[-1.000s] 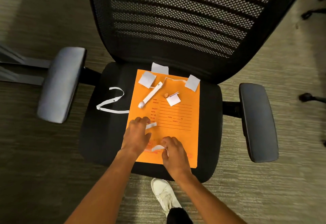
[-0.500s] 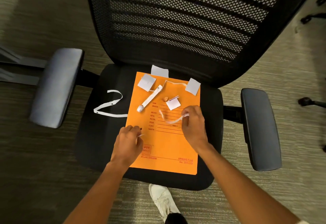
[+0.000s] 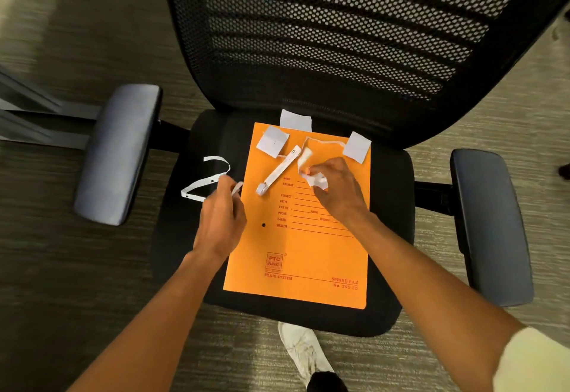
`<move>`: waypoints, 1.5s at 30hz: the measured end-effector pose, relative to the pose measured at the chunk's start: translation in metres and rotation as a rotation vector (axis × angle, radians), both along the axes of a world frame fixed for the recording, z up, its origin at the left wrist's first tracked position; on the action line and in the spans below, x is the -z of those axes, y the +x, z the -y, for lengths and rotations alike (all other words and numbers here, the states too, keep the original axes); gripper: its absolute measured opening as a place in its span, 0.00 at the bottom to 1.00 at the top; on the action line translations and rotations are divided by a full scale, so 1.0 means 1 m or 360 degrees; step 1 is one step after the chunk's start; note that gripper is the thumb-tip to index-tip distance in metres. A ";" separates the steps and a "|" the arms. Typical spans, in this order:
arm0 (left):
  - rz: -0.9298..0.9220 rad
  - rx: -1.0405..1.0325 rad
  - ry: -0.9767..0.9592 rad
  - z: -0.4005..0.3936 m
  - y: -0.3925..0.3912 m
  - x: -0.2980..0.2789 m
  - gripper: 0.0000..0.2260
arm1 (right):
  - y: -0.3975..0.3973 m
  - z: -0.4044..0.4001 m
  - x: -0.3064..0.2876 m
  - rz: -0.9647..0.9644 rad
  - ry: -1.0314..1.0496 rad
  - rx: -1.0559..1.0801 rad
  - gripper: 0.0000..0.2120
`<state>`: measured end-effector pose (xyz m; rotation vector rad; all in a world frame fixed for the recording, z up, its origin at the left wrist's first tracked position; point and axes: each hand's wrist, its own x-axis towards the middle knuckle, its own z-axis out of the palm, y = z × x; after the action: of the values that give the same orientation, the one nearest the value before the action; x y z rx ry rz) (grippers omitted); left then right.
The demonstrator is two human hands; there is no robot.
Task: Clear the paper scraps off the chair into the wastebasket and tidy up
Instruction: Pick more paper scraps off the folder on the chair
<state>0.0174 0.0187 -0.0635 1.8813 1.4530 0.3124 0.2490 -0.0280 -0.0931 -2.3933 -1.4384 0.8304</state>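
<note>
The white paper scraps lay scattered over the far half of a black office chair seat (image 3: pixel 388 237), most of them on a flat orange card file folder (image 3: pixel 308 253) printed with form lines. A long curled white paper strip with punched holes (image 3: pixel 205 182) sat on the bare seat just left of the folder, and the left hand (image 3: pixel 220 222) was at its near end — fingers curled in over a short bit of strip beside the folder's left edge, though how firmly it was pinched was blurred. The right hand (image 3: pixel 337 189) rested on the folder's upper middle, fingertips closed around a crumpled white scrap (image 3: pixel 317 179), with another curled white piece (image 3: pixel 303 159) rising from the same pinch. Just left of that hand lay a white flat fastener bar (image 3: pixel 277 171), set diagonally on the folder. Three square white paper pieces sat near the backrest: one (image 3: pixel 273 142) on the folder's top-left corner, one (image 3: pixel 295 120) half off its top edge, one (image 3: pixel 357 147) on its top-right corner, with a thin white strip (image 3: pixel 324 141) running between them. Outward stood the black mesh backrest (image 3: pixel 339 37) and two grey padded armrests (image 3: pixel 120 151) — below the seat's front edge a white shoe (image 3: pixel 303 350) showed on striped grey carpet (image 3: pixel 61 299)
</note>
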 end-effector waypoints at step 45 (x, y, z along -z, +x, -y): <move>-0.0313 0.0205 0.0208 -0.026 0.046 0.030 0.05 | 0.057 -0.003 0.021 0.0431 0.0234 0.0276 0.08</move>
<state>0.0636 0.0446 -0.0934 2.1511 1.4594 0.1675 0.3058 -0.0255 -0.1138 -2.5440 -1.3031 0.3576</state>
